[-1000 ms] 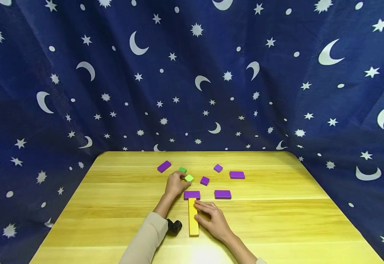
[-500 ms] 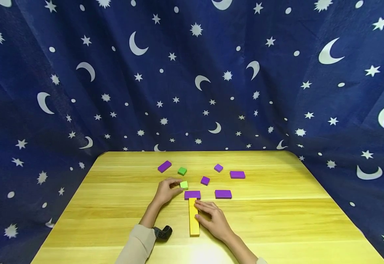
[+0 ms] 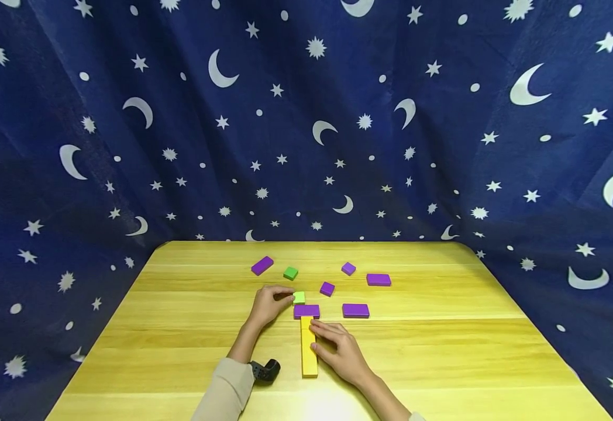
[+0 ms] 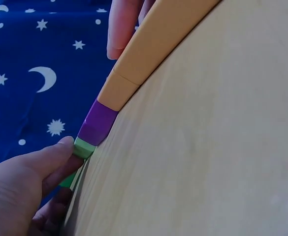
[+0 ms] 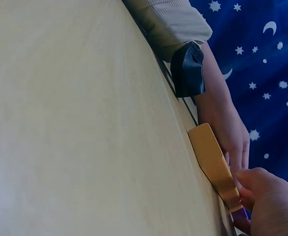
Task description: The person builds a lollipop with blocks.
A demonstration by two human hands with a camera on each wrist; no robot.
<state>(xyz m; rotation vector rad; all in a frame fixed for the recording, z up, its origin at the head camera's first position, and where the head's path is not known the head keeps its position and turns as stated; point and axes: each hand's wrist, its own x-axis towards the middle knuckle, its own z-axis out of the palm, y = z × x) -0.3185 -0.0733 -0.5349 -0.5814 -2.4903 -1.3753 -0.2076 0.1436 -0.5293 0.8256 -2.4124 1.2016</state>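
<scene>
Table (image 3: pixel 443 351) first: its wood-grain top is spreading flat under everything, probably letting small pieces slide with little push.

Right grip (image 3: pixel 341 349): we are seeing it loosely extended, its fingertips and thumb touching the right side of the yellow row, not wrapping it. Left grip (image 3: pixel 267 306): thumb and finger are pinching the light green block (image 3: pixel 299 297) from its left side.

Long yellow block (image 3: pixel 309 351): lying flat at the row's near end. We are judging it stiff and light, likely to be swinging if nudged at one end; we are favouring its long sides for a hold.

Purple block (image 3: pixel 306 311): lying crosswise at the row's far end, looking rigid and smooth; its short ends are offering the clearest purchase.

Small yellow block (image 3: pixel 307 321): sitting between those two, best taken by its sides.

Light green block: standing just beyond the purple one, apparently touching it. We are expecting it to be light, hard, slightly slippery, hardly fragile; opposite side faces are suiting a fingertip pinch.
</scene>
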